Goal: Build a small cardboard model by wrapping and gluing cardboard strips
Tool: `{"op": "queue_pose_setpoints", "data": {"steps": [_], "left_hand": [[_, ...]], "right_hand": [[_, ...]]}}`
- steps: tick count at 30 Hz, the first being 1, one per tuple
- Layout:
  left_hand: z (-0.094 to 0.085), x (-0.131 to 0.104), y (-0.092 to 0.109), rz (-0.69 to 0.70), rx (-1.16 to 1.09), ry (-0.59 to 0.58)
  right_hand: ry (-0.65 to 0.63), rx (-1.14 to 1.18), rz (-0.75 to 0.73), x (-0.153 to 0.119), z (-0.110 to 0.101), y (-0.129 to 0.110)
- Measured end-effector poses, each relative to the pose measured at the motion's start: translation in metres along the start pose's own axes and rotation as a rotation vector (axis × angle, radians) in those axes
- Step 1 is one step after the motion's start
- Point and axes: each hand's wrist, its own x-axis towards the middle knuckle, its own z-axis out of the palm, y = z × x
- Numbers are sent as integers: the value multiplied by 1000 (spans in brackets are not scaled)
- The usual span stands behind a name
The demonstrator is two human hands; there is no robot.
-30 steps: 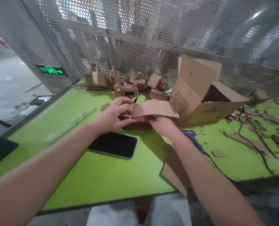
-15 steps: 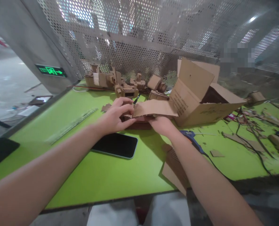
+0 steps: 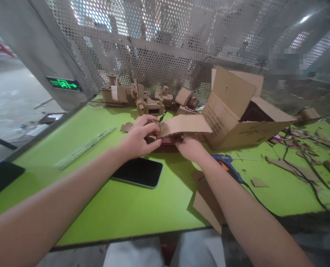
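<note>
A flat cardboard piece (image 3: 185,124) is raised above the green table (image 3: 103,218), between my two hands. My left hand (image 3: 142,138) grips its left end, thumb in front and fingers curled at the edge. My right hand (image 3: 191,146) is under its right part, and its fingertips are hidden beneath the cardboard. Below the piece a reddish-brown object is partly visible. A black phone (image 3: 139,172) lies just in front of my left hand. Right of my right hand stands an open cardboard box (image 3: 242,135), close to the piece's right end.
A blue glue gun (image 3: 227,167) with a cord lies beside my right forearm. Cardboard models (image 3: 150,105) stand at the back. A clear ruler (image 3: 87,148) is at left, a folded cardboard scrap (image 3: 208,204) at the front edge, and scraps with cables at right.
The right part of the cardboard piece has risen slightly. Both hands stay at about the same place, and the camera view has shifted a little.
</note>
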Motion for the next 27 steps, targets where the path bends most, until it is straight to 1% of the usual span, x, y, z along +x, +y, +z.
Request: {"op": "queue_pose_setpoints", "data": {"steps": [2,3,8,13,18,21,24,27], "left_hand": [[-1,0,1,-3,2,-8],[-2,0,1,-5,2,-10],[-4,0,2,-17,-22,-12],[-6,-1,2,-13,-53,-6],[-5,-1,-1,-16,-70,-1],[-4,-1,-1,-22,-96,2],[-2,0,0,-40,-114,30],[-1,0,2,-45,-127,66]], "right_hand": [[-17,9,70,0,-2,-3],[-17,16,78,1,-2,-4],[22,43,-28,2,-3,-4],[24,86,-20,4,0,-1],[46,27,-19,6,1,1],[43,29,-40,8,2,3],[37,36,-60,10,4,5],[28,-8,-87,11,4,7]]}}
